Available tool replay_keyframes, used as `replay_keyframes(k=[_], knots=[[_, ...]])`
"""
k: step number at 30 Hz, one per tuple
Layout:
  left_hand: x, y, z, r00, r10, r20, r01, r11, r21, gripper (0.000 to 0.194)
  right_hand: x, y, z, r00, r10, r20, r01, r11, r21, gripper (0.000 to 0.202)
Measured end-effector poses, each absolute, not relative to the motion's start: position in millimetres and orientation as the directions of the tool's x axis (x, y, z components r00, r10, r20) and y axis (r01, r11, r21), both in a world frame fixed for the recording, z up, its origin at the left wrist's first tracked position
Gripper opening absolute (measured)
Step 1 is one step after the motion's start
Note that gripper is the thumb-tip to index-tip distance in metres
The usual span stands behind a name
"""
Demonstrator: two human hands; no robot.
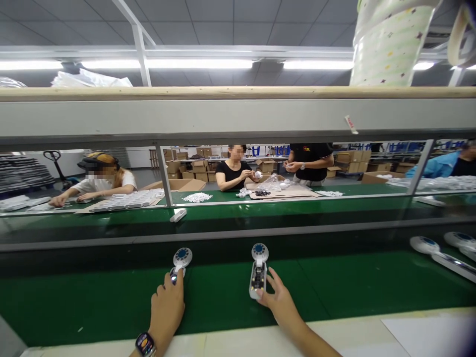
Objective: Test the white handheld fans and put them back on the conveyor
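Observation:
My left hand [167, 307], palm down, is closed over the handle of a white handheld device with a round head [182, 257]. The head carries a blue centre ringed by dark dots; most of the handle is hidden under my fingers. To the right, a second white handheld device [258, 277] lies with its handle open, showing dark inner parts. My right hand [278, 300] has its thumb on the lower end of that handle and its fingers along the right side. Both devices rest on the green work surface [111, 292].
More round-headed devices [442, 255] lie at the right. A white piece [178, 215] sits beyond the grey rail [223, 233]. Across the line, several people work near piles of small white parts [197, 197] and cardboard boxes [186, 185]. A shelf beam [223, 116] spans overhead.

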State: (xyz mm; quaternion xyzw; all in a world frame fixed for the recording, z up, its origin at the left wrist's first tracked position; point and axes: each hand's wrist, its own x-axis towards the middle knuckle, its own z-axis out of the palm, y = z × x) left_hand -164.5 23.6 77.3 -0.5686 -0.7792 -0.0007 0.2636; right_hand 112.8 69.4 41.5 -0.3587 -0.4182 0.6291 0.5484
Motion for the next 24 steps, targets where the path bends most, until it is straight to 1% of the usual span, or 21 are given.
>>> replay_keyframes(k=[2, 4, 6, 7, 9, 11, 13, 14, 17, 20, 22, 24], knots=[[-162, 24, 77, -0.201, 0.896, 0.395, 0.901, 0.328, -0.284, 0.053, 118, 72, 44, -0.068, 0.998, -0.004, -0.275, -0.023, -0.961, 0.096], [-161, 25, 76, -0.181, 0.904, 0.387, 0.917, 0.297, -0.265, 0.05, 126, 75, 46, -0.006, 0.999, 0.033, -0.173, 0.032, -0.984, 0.087], [-159, 25, 75, -0.156, 0.908, 0.389, 0.945, 0.252, -0.209, 0.047, 131, 75, 49, 0.032, 0.995, 0.092, -0.118, 0.095, -0.988, 0.074], [-158, 24, 74, -0.141, 0.909, 0.392, 0.963, 0.217, -0.157, 0.046, 132, 74, 50, 0.039, 0.992, 0.122, -0.105, 0.125, -0.987, 0.067], [-156, 23, 73, -0.099, 0.912, 0.397, 0.994, 0.113, -0.012, 0.044, 129, 67, 53, -0.012, 0.986, 0.169, -0.082, 0.168, -0.982, 0.053], [-154, 20, 73, -0.062, 0.913, 0.402, 0.988, 0.0, 0.152, 0.043, 120, 57, 55, -0.126, 0.972, 0.201, -0.057, 0.195, -0.979, 0.045], [-151, 17, 73, -0.04, 0.906, 0.421, 0.958, -0.085, 0.274, 0.043, 109, 46, 53, -0.246, 0.946, 0.21, -0.056, 0.203, -0.978, 0.043], [-149, 15, 73, -0.035, 0.897, 0.441, 0.944, -0.115, 0.309, 0.043, 103, 40, 50, -0.295, 0.932, 0.21, -0.065, 0.2, -0.978, 0.045], [-135, 7, 72, 0.004, 0.839, 0.544, 0.918, -0.218, 0.331, 0.045, 88, 28, 37, -0.408, 0.894, 0.186, -0.104, 0.158, -0.982, 0.057], [-113, -5, 69, 0.114, 0.776, 0.62, 0.886, -0.362, 0.29, 0.051, 76, 20, 27, -0.476, 0.865, 0.158, -0.134, 0.106, -0.985, 0.072], [-98, -14, 65, 0.225, 0.743, 0.63, 0.848, -0.468, 0.25, 0.053, 72, 16, 27, -0.525, 0.838, 0.152, -0.17, 0.072, -0.983, 0.074], [-85, -21, 60, 0.306, 0.673, 0.673, 0.802, -0.563, 0.2, 0.051, 72, 13, 33, -0.545, 0.822, 0.164, -0.25, 0.027, -0.968, 0.071]])
